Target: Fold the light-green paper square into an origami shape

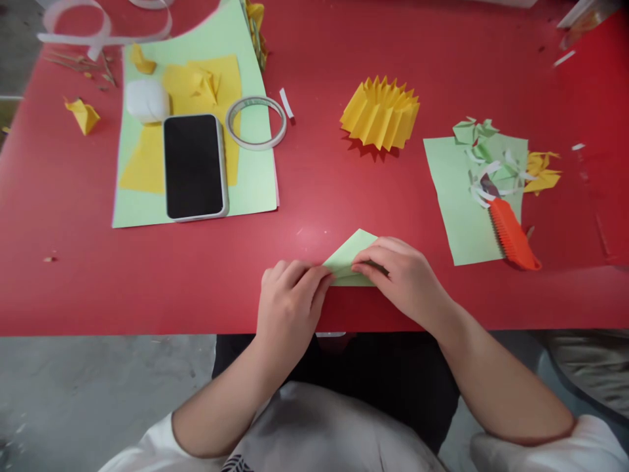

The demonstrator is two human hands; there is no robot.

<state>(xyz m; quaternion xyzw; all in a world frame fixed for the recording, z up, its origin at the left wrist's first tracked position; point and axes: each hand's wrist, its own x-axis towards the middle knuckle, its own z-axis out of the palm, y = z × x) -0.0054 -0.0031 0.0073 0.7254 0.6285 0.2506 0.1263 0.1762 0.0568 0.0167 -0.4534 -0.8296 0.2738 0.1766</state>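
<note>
A small folded piece of light green paper (351, 254) lies near the front edge of the red table, its peak pointing away from me. My left hand (293, 301) pinches its left corner between thumb and fingers. On the right side, my right hand (400, 275) grips the paper with thumb and forefinger closed on its folded layer. A crease runs between both hands. Beyond them stands a pleated yellow paper piece (381, 113), touched by neither hand.
On the left, green sheets (255, 190) hold a phone (193, 167), a white case (147, 100) and a tape roll (256, 123). At right, an orange-handled cutter (514, 236) and paper scraps (476, 133) rest on another green sheet (459, 223). The red table's (147, 282) edge is close.
</note>
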